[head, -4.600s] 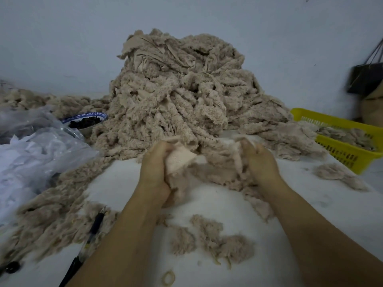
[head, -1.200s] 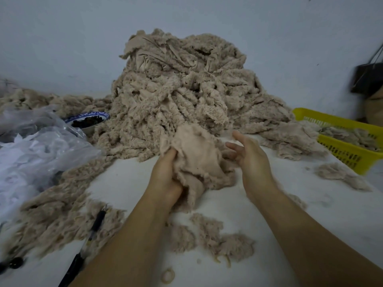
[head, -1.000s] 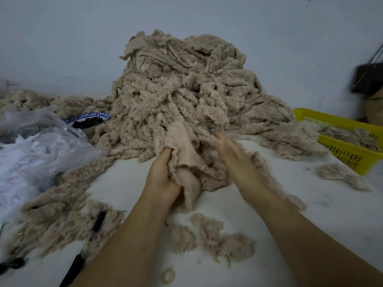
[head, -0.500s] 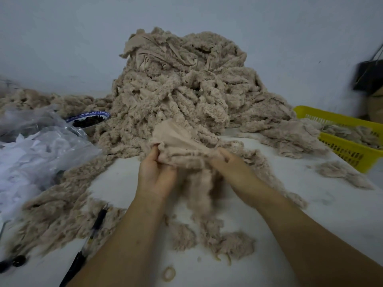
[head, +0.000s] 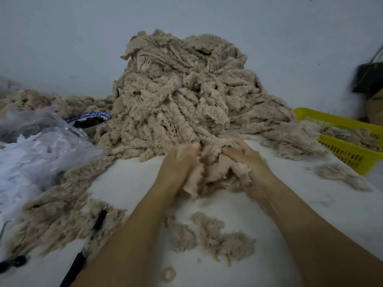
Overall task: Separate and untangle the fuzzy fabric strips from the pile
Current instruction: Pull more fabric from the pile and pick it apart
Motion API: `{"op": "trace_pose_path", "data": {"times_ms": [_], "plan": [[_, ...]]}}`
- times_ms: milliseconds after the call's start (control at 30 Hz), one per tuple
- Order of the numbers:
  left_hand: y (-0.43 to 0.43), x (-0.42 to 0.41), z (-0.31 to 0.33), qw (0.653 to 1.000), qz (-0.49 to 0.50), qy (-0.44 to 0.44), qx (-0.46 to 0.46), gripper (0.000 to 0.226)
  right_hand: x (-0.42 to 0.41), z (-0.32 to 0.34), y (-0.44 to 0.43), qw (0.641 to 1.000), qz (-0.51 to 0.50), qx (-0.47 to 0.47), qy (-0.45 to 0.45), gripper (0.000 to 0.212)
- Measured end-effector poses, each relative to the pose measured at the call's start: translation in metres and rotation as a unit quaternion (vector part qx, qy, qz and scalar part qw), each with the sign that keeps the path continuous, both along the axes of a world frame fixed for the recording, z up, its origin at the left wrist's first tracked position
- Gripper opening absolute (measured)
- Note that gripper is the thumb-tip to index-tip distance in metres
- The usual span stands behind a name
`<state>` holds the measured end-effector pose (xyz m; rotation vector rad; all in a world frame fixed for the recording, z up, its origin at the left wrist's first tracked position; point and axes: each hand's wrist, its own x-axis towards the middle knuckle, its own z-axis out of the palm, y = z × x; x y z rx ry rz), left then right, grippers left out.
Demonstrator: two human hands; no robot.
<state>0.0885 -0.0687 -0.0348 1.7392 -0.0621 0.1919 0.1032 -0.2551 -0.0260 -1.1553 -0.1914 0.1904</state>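
A tall pile of beige fuzzy fabric strips rises at the back of the white table. In front of its foot, a bunched fuzzy strip sits between both hands. My left hand grips its left side, fingers curled into the cloth. My right hand grips the right side, fingers folded over the top of the bunch. Part of the strip hangs down between my wrists onto the table.
Loose fuzzy scraps lie near me, more trail at left. A black pen lies front left, a rubber band at the front. Clear plastic bags, a blue-rimmed bowl and a yellow basket flank the pile.
Both hands moved closer together and lowered the strip. The cloth, held stretched between them half a second ago, is now bunched into a wad under my fingers.
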Motion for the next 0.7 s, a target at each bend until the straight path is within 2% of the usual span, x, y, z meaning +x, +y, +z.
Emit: {"op": "trace_pose_path", "data": {"times_ms": [33, 67, 100, 133, 200, 233, 300, 333, 367, 400, 533, 633, 667, 700], "plan": [[-0.005, 0.0, -0.005, 0.993, -0.013, -0.021, 0.112, 0.043, -0.001, -0.001, 0.002, 1.0, -0.016, -0.023, -0.015, 0.027], [-0.011, -0.003, -0.007, 0.984, -0.033, -0.035, 0.17, 0.025, -0.001, -0.002, 0.003, 0.998, -0.026, -0.041, -0.027, 0.026], [-0.013, -0.004, -0.01, 0.982, -0.037, -0.04, 0.182, 0.013, -0.003, -0.001, 0.005, 0.998, -0.028, -0.056, -0.033, 0.026], [-0.013, -0.004, -0.012, 0.984, -0.007, -0.044, 0.171, 0.015, -0.004, -0.001, 0.006, 0.997, -0.027, -0.065, -0.032, 0.024], [-0.005, -0.001, -0.009, 0.991, 0.094, -0.037, 0.085, 0.021, -0.005, -0.001, 0.005, 0.998, -0.006, -0.059, -0.025, 0.018], [0.0, 0.0, -0.007, 0.992, 0.125, -0.016, 0.001, 0.023, -0.005, -0.002, 0.004, 0.998, 0.006, -0.055, -0.023, 0.018], [0.01, -0.002, 0.0, 0.969, 0.097, 0.044, -0.223, 0.023, -0.001, -0.004, 0.002, 0.998, 0.021, -0.062, -0.026, 0.011], [0.012, -0.005, 0.003, 0.942, 0.056, 0.057, -0.325, 0.022, 0.001, -0.006, 0.001, 0.997, 0.023, -0.066, -0.03, 0.014], [0.014, -0.005, 0.004, 0.918, 0.026, 0.064, -0.39, 0.02, 0.002, -0.007, 0.0, 0.997, 0.023, -0.068, -0.034, 0.022], [0.014, -0.006, 0.005, 0.908, 0.004, 0.075, -0.412, 0.021, 0.003, -0.008, -0.001, 0.997, 0.019, -0.067, -0.034, 0.027], [0.004, -0.006, 0.007, 0.915, -0.035, 0.107, -0.387, 0.04, 0.003, -0.01, 0.002, 0.996, 0.007, -0.082, -0.025, 0.035], [0.007, -0.004, 0.005, 0.905, -0.078, 0.085, -0.409, 0.029, -0.001, -0.011, 0.005, 0.995, -0.008, -0.096, -0.021, 0.022], [0.007, -0.005, 0.005, 0.908, -0.081, 0.082, -0.402, 0.027, -0.003, -0.01, 0.005, 0.992, -0.025, -0.118, -0.037, 0.023], [0.007, -0.004, 0.003, 0.918, -0.077, 0.083, -0.381, 0.026, -0.004, -0.009, 0.005, 0.984, -0.043, -0.16, -0.063, 0.038]]}}
